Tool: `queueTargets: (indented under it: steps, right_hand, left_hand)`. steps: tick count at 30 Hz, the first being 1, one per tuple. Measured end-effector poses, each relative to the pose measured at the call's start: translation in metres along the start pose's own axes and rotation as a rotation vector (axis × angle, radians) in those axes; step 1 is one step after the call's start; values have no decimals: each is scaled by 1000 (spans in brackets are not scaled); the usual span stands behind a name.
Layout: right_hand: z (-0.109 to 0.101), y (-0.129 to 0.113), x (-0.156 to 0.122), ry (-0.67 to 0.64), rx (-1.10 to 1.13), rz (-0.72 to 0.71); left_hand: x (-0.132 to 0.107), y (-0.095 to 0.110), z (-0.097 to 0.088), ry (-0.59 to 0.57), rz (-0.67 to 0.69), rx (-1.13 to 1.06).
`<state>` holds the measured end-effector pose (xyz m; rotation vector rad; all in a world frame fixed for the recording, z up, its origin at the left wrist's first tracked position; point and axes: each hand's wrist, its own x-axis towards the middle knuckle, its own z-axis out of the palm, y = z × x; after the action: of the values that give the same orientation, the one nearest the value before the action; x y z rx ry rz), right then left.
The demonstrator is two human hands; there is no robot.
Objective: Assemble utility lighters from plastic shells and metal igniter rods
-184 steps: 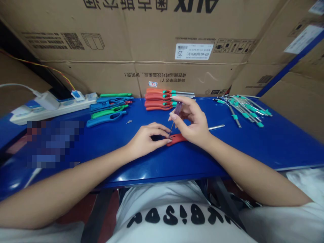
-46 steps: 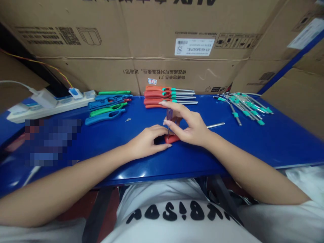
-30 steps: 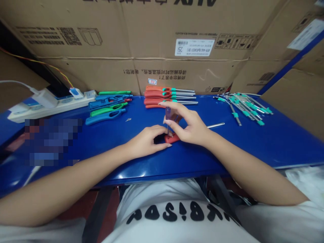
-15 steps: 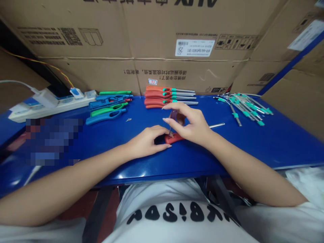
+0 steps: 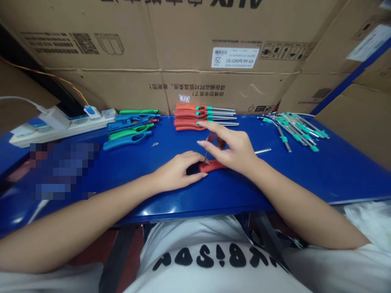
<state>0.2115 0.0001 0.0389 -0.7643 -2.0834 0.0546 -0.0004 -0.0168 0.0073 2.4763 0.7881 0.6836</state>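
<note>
A red long-nosed lighter (image 5: 214, 165) lies on the blue table, its metal tube (image 5: 263, 151) pointing right. My left hand (image 5: 177, 171) is closed around the left end of its handle, thumb and fingers on either side. Above it, my right hand (image 5: 236, 147) holds a small screwdriver (image 5: 213, 139) with a dark purple, see-through handle. The screwdriver stands nearly upright, its thin shaft going down to the lighter's left end. My right hand covers the middle of the lighter. Whether the tip sits in a screw is too small to tell.
Behind my hands lies a stack of red and orange lighters (image 5: 189, 123). Blue and green handle shells (image 5: 126, 140) are at left, beside a white power strip (image 5: 61, 129). Metal tubes with teal ends (image 5: 295, 128) are piled right. A small metal piece (image 5: 155, 144) lies left of centre. Cardboard (image 5: 183, 49) walls the back.
The fingers of my right hand have shifted slightly to the right around the screwdriver handle, and more of the red lighter shows. My left hand has stayed in place.
</note>
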Motion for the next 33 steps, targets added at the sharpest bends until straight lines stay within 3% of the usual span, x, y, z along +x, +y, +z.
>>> queueTargets:
  steps: [6, 11, 14, 18, 24, 33]
  right_hand:
    - [0, -3, 3, -93, 277, -27]
    - [0, -1, 2, 56, 72, -91]
    - [-2, -2, 2, 8, 28, -150]
    - [-4, -4, 3, -101, 134, -193]
    - [-5, -1, 3, 13, 59, -228]
    - [-5, -7, 2, -99, 200, -180]
  left_hand:
    - [0, -1, 0, 4, -8, 1]
    - [0, -1, 1, -5, 4, 9]
    - [0, -1, 1, 8, 15, 14]
    - [-1, -2, 2, 25, 31, 8]
    - [-1, -1, 2, 17, 48, 20]
    - [-1, -2, 3, 29, 33, 18]
